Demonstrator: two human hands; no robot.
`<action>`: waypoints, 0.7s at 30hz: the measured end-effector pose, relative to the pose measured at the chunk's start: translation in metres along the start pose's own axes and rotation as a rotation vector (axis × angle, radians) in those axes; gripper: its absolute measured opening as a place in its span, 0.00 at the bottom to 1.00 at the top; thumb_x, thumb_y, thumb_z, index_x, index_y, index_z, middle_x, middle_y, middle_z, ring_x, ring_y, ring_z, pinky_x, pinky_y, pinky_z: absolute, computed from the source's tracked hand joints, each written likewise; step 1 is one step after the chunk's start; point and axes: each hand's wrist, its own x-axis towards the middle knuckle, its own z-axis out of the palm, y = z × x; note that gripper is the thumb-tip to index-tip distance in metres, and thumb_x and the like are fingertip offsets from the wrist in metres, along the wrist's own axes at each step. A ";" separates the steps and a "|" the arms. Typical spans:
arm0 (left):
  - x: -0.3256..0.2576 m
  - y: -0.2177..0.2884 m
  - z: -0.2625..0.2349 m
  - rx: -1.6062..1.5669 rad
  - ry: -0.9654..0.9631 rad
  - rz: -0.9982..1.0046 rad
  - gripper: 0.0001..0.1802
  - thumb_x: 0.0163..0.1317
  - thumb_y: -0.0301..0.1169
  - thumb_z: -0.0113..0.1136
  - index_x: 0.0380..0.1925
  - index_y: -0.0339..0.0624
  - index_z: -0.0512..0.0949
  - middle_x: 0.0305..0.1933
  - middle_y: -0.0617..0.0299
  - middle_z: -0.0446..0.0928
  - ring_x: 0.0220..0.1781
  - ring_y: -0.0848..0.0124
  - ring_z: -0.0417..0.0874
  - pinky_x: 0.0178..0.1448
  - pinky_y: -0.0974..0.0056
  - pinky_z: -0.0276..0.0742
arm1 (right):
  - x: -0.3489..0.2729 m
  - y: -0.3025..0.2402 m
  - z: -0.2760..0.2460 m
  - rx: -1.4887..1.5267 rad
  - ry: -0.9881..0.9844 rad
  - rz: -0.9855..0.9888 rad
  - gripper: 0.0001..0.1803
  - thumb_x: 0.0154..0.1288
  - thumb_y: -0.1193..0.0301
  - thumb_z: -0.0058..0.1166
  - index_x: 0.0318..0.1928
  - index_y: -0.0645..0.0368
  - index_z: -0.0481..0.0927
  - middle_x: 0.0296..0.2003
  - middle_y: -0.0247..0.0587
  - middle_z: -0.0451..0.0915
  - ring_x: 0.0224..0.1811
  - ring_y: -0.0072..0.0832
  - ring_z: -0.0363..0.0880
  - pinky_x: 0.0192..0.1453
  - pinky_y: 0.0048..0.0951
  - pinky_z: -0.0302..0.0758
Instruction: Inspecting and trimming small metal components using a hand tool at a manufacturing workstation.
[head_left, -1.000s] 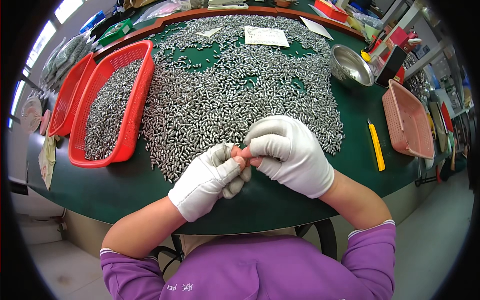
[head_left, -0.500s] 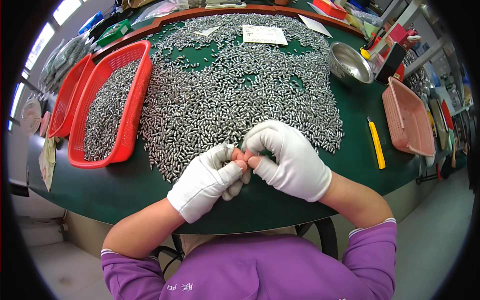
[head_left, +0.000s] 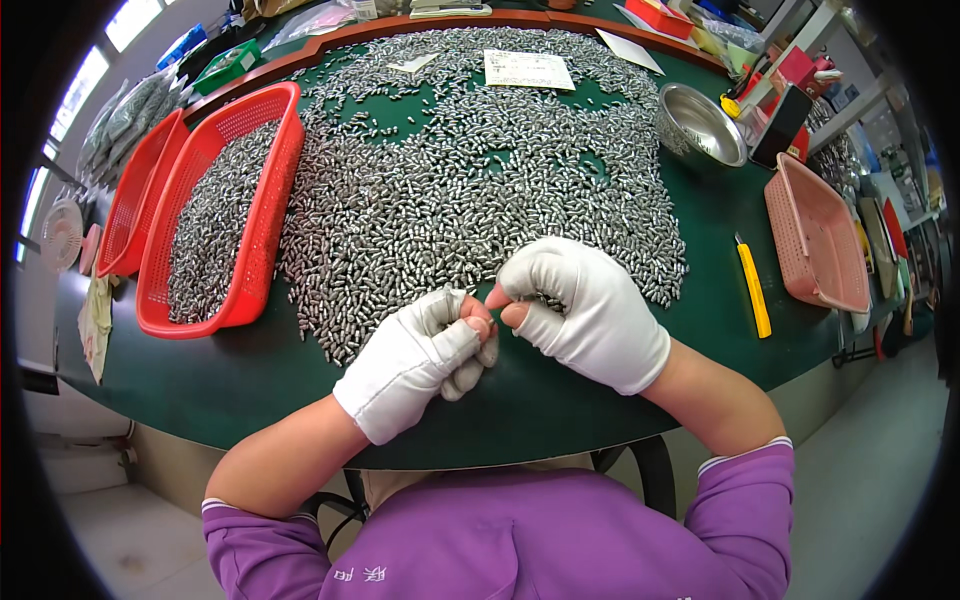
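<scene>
Head view: small metal pieces (head_left: 400, 210), silvery and barrel-like, cover much of the green table (head_left: 200, 375) beyond the hands; more fill the red basket (head_left: 262, 255) at left. The gloved left hand (head_left: 418, 355) is curled, thumb beside the index finger; whether it pinches a piece I cannot tell. The gloved right hand (head_left: 592, 312) sits just beside it, thumb and index tips slightly parted, with no piece visible between them. Each piece looks stiff, probably light, sturdy and a little slippery; bare fingertips around the middle of its length should grip best. No brand is legible. A white slip (head_left: 528, 70) lying on the spread bears writing too small to read; the purple top (head_left: 450, 530) carries pale characters.
</scene>
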 end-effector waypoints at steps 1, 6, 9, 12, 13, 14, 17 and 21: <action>0.000 0.000 0.000 0.000 0.000 0.000 0.11 0.70 0.39 0.53 0.39 0.42 0.71 0.32 0.65 0.75 0.23 0.82 0.69 0.27 0.76 0.64 | 0.000 0.001 0.001 0.000 0.000 0.000 0.05 0.55 0.78 0.61 0.33 0.60 0.79 0.32 0.39 0.79 0.35 0.30 0.79 0.41 0.27 0.75; 0.001 -0.002 -0.002 -0.019 -0.016 0.012 0.13 0.70 0.40 0.53 0.40 0.42 0.72 0.31 0.66 0.75 0.23 0.82 0.68 0.26 0.76 0.64 | 0.001 0.003 0.005 -0.022 0.054 -0.098 0.09 0.47 0.83 0.64 0.30 0.59 0.79 0.29 0.40 0.79 0.32 0.35 0.80 0.37 0.30 0.76; 0.000 -0.001 0.000 -0.024 0.003 0.015 0.13 0.70 0.40 0.54 0.39 0.42 0.72 0.31 0.66 0.75 0.23 0.82 0.68 0.26 0.76 0.63 | 0.002 0.002 0.004 -0.040 0.054 -0.103 0.09 0.47 0.83 0.64 0.29 0.59 0.79 0.29 0.40 0.79 0.32 0.35 0.80 0.36 0.31 0.77; 0.001 -0.001 -0.001 -0.043 0.001 0.021 0.13 0.70 0.41 0.54 0.39 0.42 0.73 0.31 0.66 0.75 0.23 0.82 0.68 0.26 0.76 0.64 | 0.001 0.001 0.005 -0.079 0.066 -0.097 0.09 0.46 0.83 0.64 0.29 0.59 0.78 0.29 0.40 0.79 0.31 0.35 0.80 0.36 0.31 0.77; 0.000 -0.001 0.000 -0.042 0.001 0.021 0.13 0.70 0.41 0.54 0.39 0.42 0.73 0.31 0.66 0.75 0.23 0.82 0.68 0.26 0.76 0.64 | 0.001 0.000 0.005 -0.079 0.066 -0.097 0.09 0.46 0.83 0.64 0.29 0.59 0.78 0.29 0.40 0.79 0.31 0.35 0.80 0.36 0.31 0.77; 0.000 -0.001 0.000 -0.027 0.011 0.024 0.12 0.70 0.40 0.54 0.39 0.42 0.73 0.31 0.66 0.76 0.23 0.82 0.69 0.26 0.76 0.64 | 0.001 -0.001 0.006 -0.085 0.067 -0.088 0.09 0.46 0.83 0.63 0.28 0.59 0.78 0.29 0.40 0.79 0.31 0.35 0.80 0.36 0.31 0.76; 0.000 -0.001 0.000 0.023 0.029 0.029 0.10 0.70 0.38 0.54 0.38 0.42 0.73 0.30 0.66 0.76 0.23 0.82 0.69 0.26 0.77 0.65 | 0.000 -0.001 0.004 -0.084 0.046 -0.058 0.09 0.45 0.82 0.63 0.27 0.59 0.77 0.28 0.40 0.79 0.31 0.35 0.79 0.35 0.31 0.76; 0.000 0.001 0.002 0.174 0.062 0.031 0.07 0.68 0.34 0.54 0.36 0.43 0.73 0.29 0.67 0.76 0.24 0.83 0.72 0.27 0.76 0.68 | -0.001 -0.005 0.001 -0.146 0.003 -0.053 0.08 0.46 0.80 0.63 0.26 0.59 0.76 0.28 0.41 0.78 0.30 0.36 0.79 0.35 0.31 0.75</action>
